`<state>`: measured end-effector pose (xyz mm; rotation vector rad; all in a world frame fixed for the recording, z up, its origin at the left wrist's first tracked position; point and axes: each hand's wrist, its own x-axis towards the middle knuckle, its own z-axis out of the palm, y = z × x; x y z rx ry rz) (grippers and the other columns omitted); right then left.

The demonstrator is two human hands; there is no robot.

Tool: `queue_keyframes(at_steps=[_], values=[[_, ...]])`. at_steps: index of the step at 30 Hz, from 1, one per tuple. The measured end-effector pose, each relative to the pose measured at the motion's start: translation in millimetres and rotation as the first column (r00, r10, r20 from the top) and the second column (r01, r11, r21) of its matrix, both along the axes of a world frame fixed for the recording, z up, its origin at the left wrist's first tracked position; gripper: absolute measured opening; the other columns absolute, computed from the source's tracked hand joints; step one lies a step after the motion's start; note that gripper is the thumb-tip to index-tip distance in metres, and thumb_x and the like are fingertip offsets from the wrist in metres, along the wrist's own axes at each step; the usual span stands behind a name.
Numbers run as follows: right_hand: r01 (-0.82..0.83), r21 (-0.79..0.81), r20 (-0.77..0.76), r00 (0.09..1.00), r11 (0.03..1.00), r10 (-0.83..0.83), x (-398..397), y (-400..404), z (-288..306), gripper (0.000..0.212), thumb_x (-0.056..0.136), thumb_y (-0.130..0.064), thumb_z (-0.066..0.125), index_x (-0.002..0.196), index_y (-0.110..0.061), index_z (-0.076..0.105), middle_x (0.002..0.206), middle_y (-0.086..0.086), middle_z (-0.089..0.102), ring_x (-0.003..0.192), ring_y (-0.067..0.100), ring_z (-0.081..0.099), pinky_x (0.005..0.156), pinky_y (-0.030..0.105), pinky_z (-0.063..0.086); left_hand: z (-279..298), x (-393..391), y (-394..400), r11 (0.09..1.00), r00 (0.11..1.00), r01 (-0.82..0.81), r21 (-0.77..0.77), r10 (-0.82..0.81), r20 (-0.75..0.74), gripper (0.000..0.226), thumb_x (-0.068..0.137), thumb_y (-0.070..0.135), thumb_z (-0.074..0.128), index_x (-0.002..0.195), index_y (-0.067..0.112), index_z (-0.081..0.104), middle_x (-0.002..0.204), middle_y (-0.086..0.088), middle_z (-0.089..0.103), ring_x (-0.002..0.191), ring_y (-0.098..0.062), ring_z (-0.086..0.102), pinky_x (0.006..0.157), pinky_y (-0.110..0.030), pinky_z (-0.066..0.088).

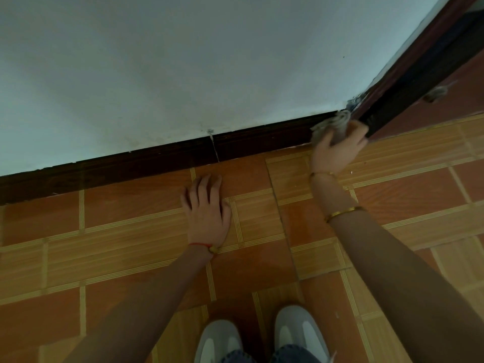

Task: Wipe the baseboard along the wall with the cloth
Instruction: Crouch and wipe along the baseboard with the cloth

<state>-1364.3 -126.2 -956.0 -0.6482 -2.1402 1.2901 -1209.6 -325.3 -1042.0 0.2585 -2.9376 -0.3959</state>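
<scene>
Right, I had one pale wall (183, 61) above one tiled floor (131, 231), and one dark brown baseboard (157, 158) ran between them, split by a single thin joint. One dark door frame (408, 82) closed off its right end. Two grey shoes (262, 336) sat at the bottom. My left hand (207, 208) lay flat on the floor, fingers loose, holding nothing. My right hand (337, 145), blurred, gripped one crumpled grey cloth (332, 125) against the baseboard's right end, beside the frame.
</scene>
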Motion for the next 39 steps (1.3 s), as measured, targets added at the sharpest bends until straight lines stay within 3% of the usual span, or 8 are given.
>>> queue_keyframes(at_steps=[2, 7, 13, 19, 24, 33, 36, 39], values=[[-0.003, 0.06, -0.011, 1.0, 0.998, 0.004, -6, 8, -1, 0.03, 0.085, 0.002, 0.054, 0.114, 0.002, 0.05, 0.117, 0.02, 0.049, 0.096, 0.023, 0.053, 0.075, 0.03, 0.053, 0, 0, 0, 1.0, 1.0, -0.001, -0.009, 0.001, 0.002, 0.052, 0.096, 0.03, 0.042, 0.145, 0.014, 0.048, 0.148, -0.013, 0.046, 0.138, -0.035, 0.04, 0.115, -0.061, 0.025], [-0.24, 0.055, 0.025, 0.971, 0.969, 0.239, 21, -38, -7, 0.033, 0.084, 0.006, 0.061, 0.114, -0.001, 0.052, 0.129, 0.019, 0.043, 0.113, 0.022, 0.05, 0.077, -0.007, 0.037, -1, 0, 0, 1.0, 1.0, -0.004, -0.011, 0.004, 0.011, 0.053, 0.095, 0.031, 0.044, 0.145, 0.014, 0.047, 0.149, -0.013, 0.045, 0.138, -0.035, 0.039, 0.114, -0.062, 0.026], [-0.536, 0.111, 0.003, 0.842, 0.837, 0.539, 55, -96, -17, 0.03, 0.083, 0.001, 0.064, 0.11, -0.006, 0.052, 0.118, 0.011, 0.041, 0.1, 0.012, 0.047, 0.074, 0.004, 0.041, -2, 0, -1, 1.0, 1.0, 0.005, -0.016, -0.005, 0.003, 0.051, 0.097, 0.031, 0.043, 0.144, 0.013, 0.049, 0.147, -0.014, 0.047, 0.136, -0.037, 0.041, 0.115, -0.06, 0.025], [-0.295, 0.045, -0.045, 0.954, 0.955, 0.297, 32, -58, -6, 0.03, 0.083, 0.006, 0.062, 0.111, -0.002, 0.055, 0.124, 0.016, 0.044, 0.106, 0.015, 0.049, 0.079, -0.005, 0.037, -2, 0, -1, 1.0, 1.0, 0.005, 0.009, -0.005, -0.005, 0.052, 0.097, 0.031, 0.042, 0.145, 0.014, 0.048, 0.148, -0.013, 0.046, 0.137, -0.035, 0.04, 0.115, -0.061, 0.024], [-0.038, 0.0, -0.043, 0.998, 0.999, 0.038, 2, -14, -6, 0.031, 0.085, 0.007, 0.057, 0.116, 0.001, 0.053, 0.126, 0.024, 0.044, 0.111, 0.033, 0.055, 0.07, -0.007, 0.038, -2, -1, 0, 1.0, 1.0, 0.004, 0.012, -0.004, -0.005, 0.051, 0.096, 0.03, 0.044, 0.144, 0.014, 0.049, 0.148, -0.012, 0.046, 0.138, -0.033, 0.037, 0.115, -0.061, 0.024], [-0.43, 0.108, 0.122, 0.901, 0.896, 0.417, 33, -52, -29, 0.034, 0.075, 0.011, 0.063, 0.104, -0.005, 0.054, 0.12, 0.015, 0.043, 0.106, 0.023, 0.052, 0.076, -0.007, 0.036, -1, 0, 0, 1.0, 1.0, 0.002, -0.004, -0.002, 0.018, 0.052, 0.096, 0.032, 0.041, 0.144, 0.013, 0.049, 0.149, -0.013, 0.046, 0.138, -0.035, 0.039, 0.116, -0.061, 0.024], [-0.384, 0.091, 0.119, 0.92, 0.919, 0.373, 29, -46, -31, 0.033, 0.075, 0.011, 0.063, 0.102, -0.007, 0.055, 0.119, 0.011, 0.043, 0.105, 0.017, 0.05, 0.075, -0.007, 0.035, -1, -1, -1, 1.0, 1.0, 0.005, 0.003, -0.005, 0.014, 0.052, 0.096, 0.031, 0.041, 0.145, 0.013, 0.049, 0.149, -0.013, 0.045, 0.138, -0.035, 0.039, 0.116, -0.061, 0.024], [-0.201, 0.053, 0.136, 0.972, 0.978, 0.192, 11, -18, -29, 0.035, 0.077, 0.012, 0.059, 0.107, -0.005, 0.055, 0.126, 0.013, 0.041, 0.11, 0.013, 0.043, 0.073, -0.01, 0.033, -1, 0, -1, 1.0, 1.0, 0.008, 0.0, -0.008, 0.006, 0.052, 0.096, 0.031, 0.042, 0.145, 0.013, 0.049, 0.149, -0.013, 0.046, 0.137, -0.035, 0.04, 0.117, -0.06, 0.023]])
